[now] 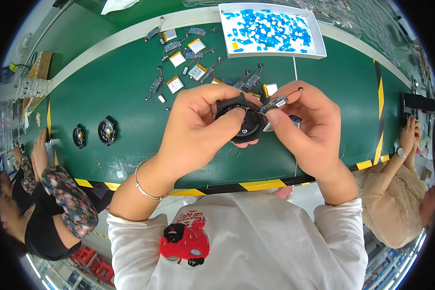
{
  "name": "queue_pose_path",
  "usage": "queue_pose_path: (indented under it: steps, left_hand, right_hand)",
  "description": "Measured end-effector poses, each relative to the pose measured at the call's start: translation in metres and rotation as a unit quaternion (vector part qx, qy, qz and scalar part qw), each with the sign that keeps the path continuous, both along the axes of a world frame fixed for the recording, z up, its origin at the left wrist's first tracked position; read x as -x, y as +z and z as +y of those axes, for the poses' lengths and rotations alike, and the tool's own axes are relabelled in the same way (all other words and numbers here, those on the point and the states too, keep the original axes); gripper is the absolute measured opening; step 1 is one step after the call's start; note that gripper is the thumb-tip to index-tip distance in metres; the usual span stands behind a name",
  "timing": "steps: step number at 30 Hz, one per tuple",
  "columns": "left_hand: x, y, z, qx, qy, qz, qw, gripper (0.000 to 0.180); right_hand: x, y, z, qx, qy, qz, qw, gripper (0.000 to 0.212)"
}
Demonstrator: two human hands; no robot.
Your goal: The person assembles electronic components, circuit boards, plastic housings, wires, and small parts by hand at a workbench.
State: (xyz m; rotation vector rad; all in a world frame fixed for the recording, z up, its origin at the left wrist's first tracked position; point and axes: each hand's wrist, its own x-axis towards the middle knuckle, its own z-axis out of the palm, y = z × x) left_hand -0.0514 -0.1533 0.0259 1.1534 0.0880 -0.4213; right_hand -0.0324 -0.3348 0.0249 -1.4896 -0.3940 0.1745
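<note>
My left hand (191,123) is closed around a black round watch case (250,131), its thumb pressed on the inside near the rim. Between thumb and forefinger, my right hand (314,128) pinches a small blue circuit board (278,102) at the case's right edge. A thin wire with a small round part at its tip sticks up from the board. A silvery piece, perhaps a battery, shows partly under the right hand. Fingers hide much of the case's far side.
Several circuit boards wired to silver batteries (175,84) lie on the green table (145,159) beyond my hands. A white box (224,36) of blue-and-white bits stands at the back. Two black watch-case parts (107,130) rest at left. People sit at both sides.
</note>
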Motion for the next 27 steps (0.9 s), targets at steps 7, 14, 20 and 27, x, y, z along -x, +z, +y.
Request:
queue_pose_path:
  steps: [7, 14, 20, 27]
  left_hand:
    - [0.004, -0.011, -0.002, -0.001, 0.006, -0.058, 0.998, 0.017]
    - [0.001, -0.016, 0.001, 0.033, 0.001, -0.049, 0.998, 0.018]
    - [-0.003, -0.016, 0.0, 0.021, 0.005, -0.016, 1.0, 0.019]
    - [-0.004, -0.013, 0.002, 0.066, -0.024, 0.073, 0.995, 0.014]
  right_hand:
    - [0.005, -0.01, -0.002, 0.01, -0.006, -0.071, 0.997, 0.018]
    - [0.004, -0.001, -0.004, 0.073, 0.039, -0.028, 0.996, 0.013]
    - [-0.004, 0.001, -0.005, 0.053, 0.051, 0.019, 0.997, 0.014]
    - [-0.024, 0.0, -0.028, 0.046, 0.099, 0.164, 0.98, 0.01]
